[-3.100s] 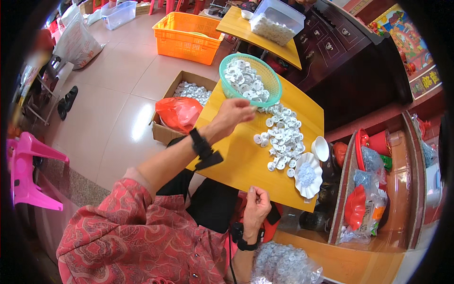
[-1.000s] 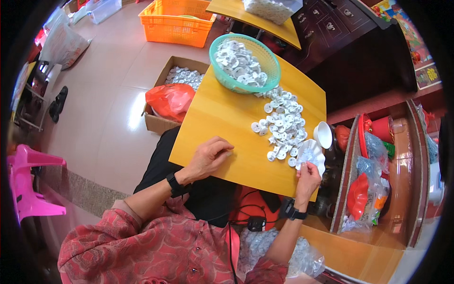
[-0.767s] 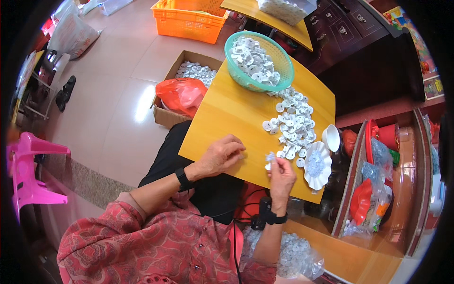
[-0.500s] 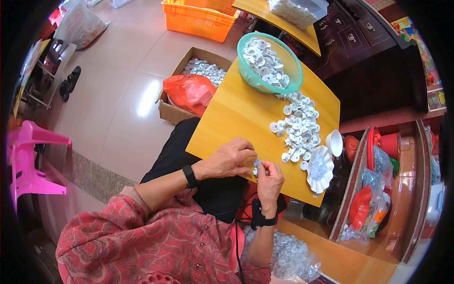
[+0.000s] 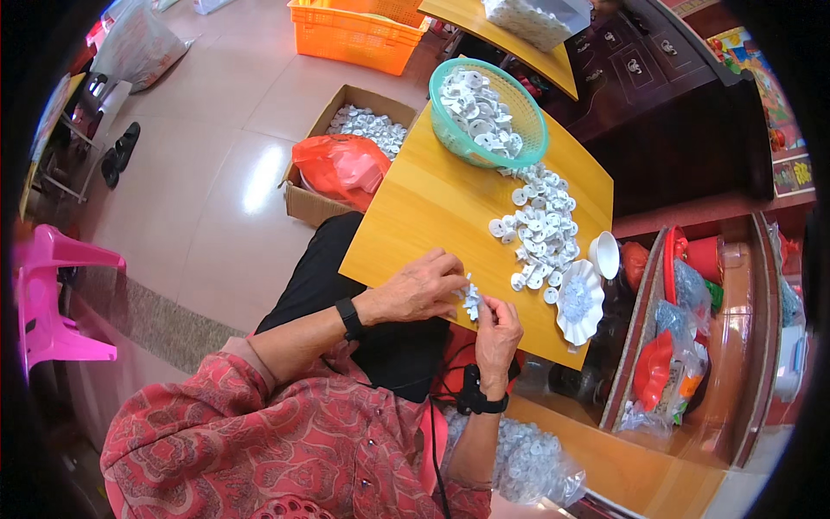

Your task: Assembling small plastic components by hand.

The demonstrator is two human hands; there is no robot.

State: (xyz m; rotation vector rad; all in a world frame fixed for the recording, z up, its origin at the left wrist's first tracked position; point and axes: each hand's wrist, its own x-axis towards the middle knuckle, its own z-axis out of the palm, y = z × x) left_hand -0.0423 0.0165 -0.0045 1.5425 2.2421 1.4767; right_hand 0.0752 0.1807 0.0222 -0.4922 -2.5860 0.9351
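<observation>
Over the near edge of the yellow table, my left hand (image 5: 422, 287) curls its fingers around one side of a cluster of small pale-blue plastic pieces (image 5: 470, 300). From the other side my right hand (image 5: 499, 333) pinches at the same cluster with thumb and fingertips. How the pieces join is too small to tell. To the right on the table lies a heap of round white plastic parts (image 5: 545, 229). A white scalloped dish (image 5: 566, 326) holds more tiny pale-blue pieces. Beside it stands a small white bowl (image 5: 605, 256).
A green basket (image 5: 538, 121) full of white parts stands at the table's (image 5: 415, 216) far end. On the floor beyond are a cardboard box (image 5: 309, 208) with a red bag (image 5: 341, 164) and an orange crate (image 5: 354, 43). A pink stool (image 5: 69, 303) stands left.
More of the pale-blue cluster shows between my hands. My right hand has shifted slightly down and away from my left fingertips. The view has moved a little.
</observation>
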